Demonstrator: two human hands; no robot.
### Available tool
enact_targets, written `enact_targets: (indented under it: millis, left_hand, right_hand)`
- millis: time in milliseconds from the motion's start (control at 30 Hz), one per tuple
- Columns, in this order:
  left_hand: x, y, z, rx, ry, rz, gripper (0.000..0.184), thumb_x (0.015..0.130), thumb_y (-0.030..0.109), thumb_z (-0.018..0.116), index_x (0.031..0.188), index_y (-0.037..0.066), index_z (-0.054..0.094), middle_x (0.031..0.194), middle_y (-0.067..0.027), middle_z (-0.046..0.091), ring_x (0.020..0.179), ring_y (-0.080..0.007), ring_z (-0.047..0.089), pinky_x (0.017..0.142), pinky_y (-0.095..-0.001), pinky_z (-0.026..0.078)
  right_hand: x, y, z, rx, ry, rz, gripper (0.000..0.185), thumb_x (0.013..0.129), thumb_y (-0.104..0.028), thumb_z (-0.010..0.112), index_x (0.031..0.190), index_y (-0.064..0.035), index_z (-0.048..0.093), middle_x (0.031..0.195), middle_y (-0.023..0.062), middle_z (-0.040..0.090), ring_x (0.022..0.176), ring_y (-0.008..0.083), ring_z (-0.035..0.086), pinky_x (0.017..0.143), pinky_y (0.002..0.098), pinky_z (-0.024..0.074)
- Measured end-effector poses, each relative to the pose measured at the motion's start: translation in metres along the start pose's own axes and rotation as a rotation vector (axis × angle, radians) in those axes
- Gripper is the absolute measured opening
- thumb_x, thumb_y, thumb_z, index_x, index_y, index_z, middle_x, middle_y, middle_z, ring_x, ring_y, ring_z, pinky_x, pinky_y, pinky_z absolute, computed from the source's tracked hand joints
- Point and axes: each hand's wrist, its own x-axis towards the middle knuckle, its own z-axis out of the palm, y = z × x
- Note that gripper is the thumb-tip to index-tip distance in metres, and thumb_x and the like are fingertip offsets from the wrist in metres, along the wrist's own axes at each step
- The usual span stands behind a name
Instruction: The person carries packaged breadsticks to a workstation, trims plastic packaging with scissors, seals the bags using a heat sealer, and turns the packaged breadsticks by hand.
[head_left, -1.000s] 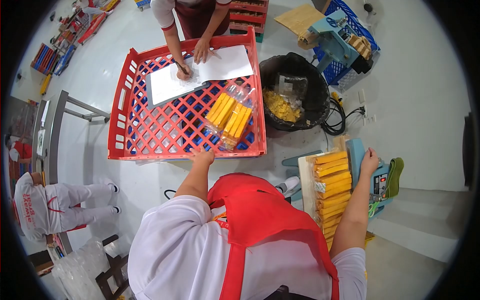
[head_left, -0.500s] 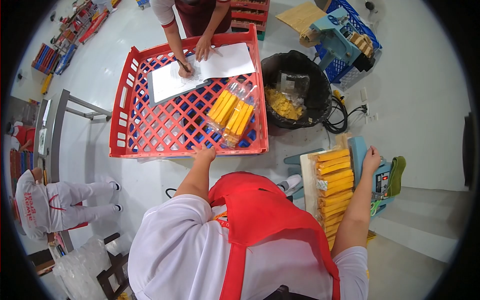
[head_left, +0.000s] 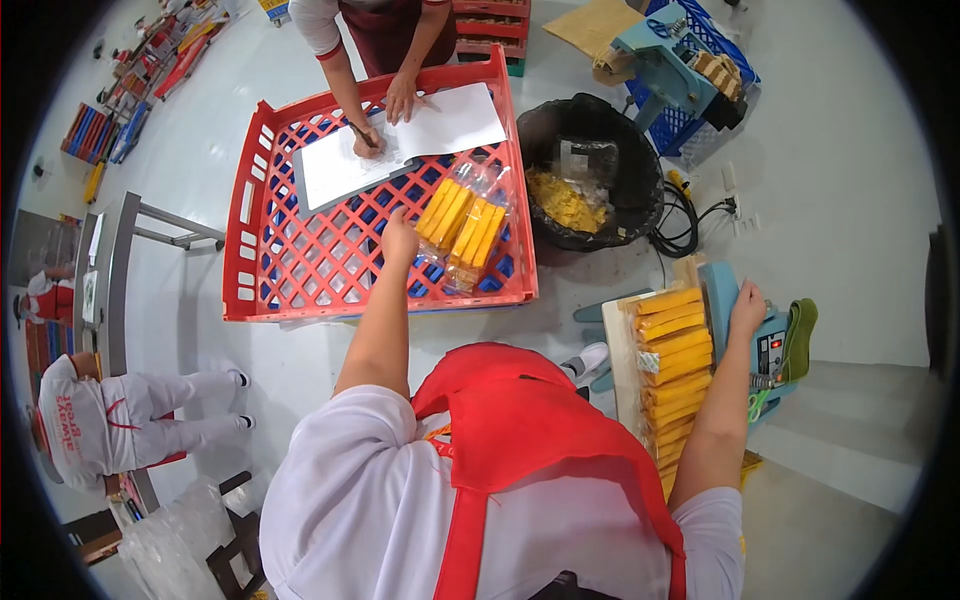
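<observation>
A smooth, pale floor (head_left: 200, 140) spreads out ahead of the left fingers, and a light wall (head_left: 860, 200) rises to the right of the right ones. The left hand (head_left: 400, 238) is over the near part of a red lattice crate (head_left: 245, 240); whether its fingers are spread or closed, or touch anything, I cannot tell. Just to their right, in the crate, lie two clear packs of yellow sticks (head_left: 475, 243) — side by side and slanted. Beyond the same fingers are open papers (head_left: 345, 168), on which a co-worker's hand (head_left: 369, 145) holds a pen (head_left: 358, 130).

The right hand (head_left: 747, 305) is at a blue-grey machine (head_left: 718, 295), its fingers curled inward; what they grip, if anything, does not show. Left of them and nearer the wearer, wrapped yellow packs (head_left: 676, 370) lie in a row along a pale board (head_left: 628, 370). Just right of these fingers is a green cloth (head_left: 800, 335).

Ahead of and between both hands' fingers stands a black-lined bin (head_left: 650, 215), holding yellow scraps (head_left: 567, 203) and clear plastic (head_left: 588, 160). Well beyond the right fingers — a blue crate (head_left: 680, 130) and a second machine (head_left: 670, 65).
</observation>
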Motion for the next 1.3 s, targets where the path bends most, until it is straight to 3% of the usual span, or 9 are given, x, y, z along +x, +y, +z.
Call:
enact_targets:
  millis: [67,133,233,267,467,700,800,900,1300]
  left_hand:
    - [0.003,0.011,0.011,-0.111,0.039,0.046,0.037,0.078,0.015,0.045,0.113,0.003,0.049,0.111,-0.0187,0.051,0.106,-0.0276,0.047,0.089,-0.0342,0.037]
    - [0.012,0.011,0.027,0.077,0.098,0.354,0.045,0.076,0.013,0.051,0.119,0.006,0.043,0.120,-0.0201,0.044,0.111,-0.0316,0.042,0.092,-0.0389,0.034]
    - [0.009,0.011,0.053,0.322,0.079,0.413,0.053,0.078,0.020,0.051,0.127,0.010,0.035,0.130,-0.0217,0.031,0.118,-0.0364,0.033,0.096,-0.0409,0.030]
    - [0.011,0.009,0.059,0.373,-0.033,0.328,0.058,0.079,0.027,0.051,0.131,0.014,0.028,0.134,-0.0224,0.022,0.122,-0.0404,0.023,0.099,-0.0455,0.025]
    - [0.006,0.000,0.071,0.494,-0.045,0.259,0.054,0.080,0.029,0.049,0.129,0.015,0.032,0.135,-0.0210,0.020,0.124,-0.0386,0.021,0.098,-0.0503,0.022]
    - [0.003,0.006,0.063,0.468,-0.019,0.250,0.050,0.077,0.024,0.053,0.125,0.016,0.040,0.133,-0.0158,0.026,0.123,-0.0356,0.025,0.098,-0.0473,0.024]
    - [0.000,0.011,0.061,0.469,-0.035,0.236,0.050,0.075,0.020,0.056,0.123,0.017,0.042,0.133,-0.0137,0.027,0.123,-0.0343,0.025,0.098,-0.0463,0.024]
    - [-0.001,0.008,0.063,0.484,-0.003,0.240,0.051,0.074,0.018,0.056,0.123,0.017,0.042,0.133,-0.0128,0.027,0.123,-0.0333,0.026,0.098,-0.0457,0.025]
    - [-0.004,0.006,0.063,0.522,-0.006,0.252,0.055,0.074,0.018,0.054,0.126,0.018,0.036,0.136,-0.0142,0.022,0.124,-0.0333,0.024,0.099,-0.0467,0.023]
  right_hand:
    - [-0.002,-0.005,-0.002,0.062,0.010,0.004,0.037,0.085,-0.031,0.043,0.087,0.0012,0.061,0.081,0.0182,0.061,0.076,0.0306,0.059,0.069,0.0344,0.0438]
    - [-0.001,-0.003,0.004,0.123,0.039,0.010,0.039,0.085,-0.032,0.042,0.088,0.0024,0.061,0.082,0.0180,0.061,0.078,0.0300,0.059,0.070,0.0340,0.0437]
    - [-0.002,-0.001,0.004,0.176,0.059,0.028,0.043,0.086,-0.033,0.040,0.089,0.0044,0.060,0.084,0.0177,0.062,0.080,0.0290,0.059,0.072,0.0335,0.0437]
    - [-0.002,-0.001,0.003,0.174,0.051,0.035,0.044,0.087,-0.034,0.039,0.090,0.0052,0.060,0.085,0.0176,0.062,0.081,0.0285,0.059,0.073,0.0334,0.0436]
    - [-0.003,-0.008,-0.001,0.102,0.040,0.022,0.044,0.087,-0.033,0.038,0.090,0.0046,0.060,0.085,0.0179,0.062,0.082,0.0296,0.059,0.073,0.0342,0.0434]
    - [-0.001,-0.003,0.002,0.094,0.073,-0.007,0.042,0.085,-0.035,0.043,0.087,0.0028,0.061,0.080,0.0167,0.062,0.076,0.0272,0.059,0.070,0.0331,0.0433]
    - [-0.002,-0.008,-0.003,0.013,-0.066,0.081,0.036,0.084,-0.031,0.046,0.088,0.0011,0.061,0.080,0.0162,0.062,0.075,0.0263,0.059,0.068,0.0326,0.0440]
    - [-0.002,0.000,0.003,0.065,0.031,-0.028,0.029,0.082,-0.025,0.050,0.091,-0.0001,0.061,0.080,0.0151,0.062,0.075,0.0255,0.060,0.068,0.0322,0.0445]
    - [0.002,0.008,0.008,0.048,0.016,-0.031,0.024,0.080,-0.010,0.046,0.097,-0.0004,0.060,0.094,0.0169,0.060,0.088,0.0284,0.058,0.077,0.0323,0.0440]
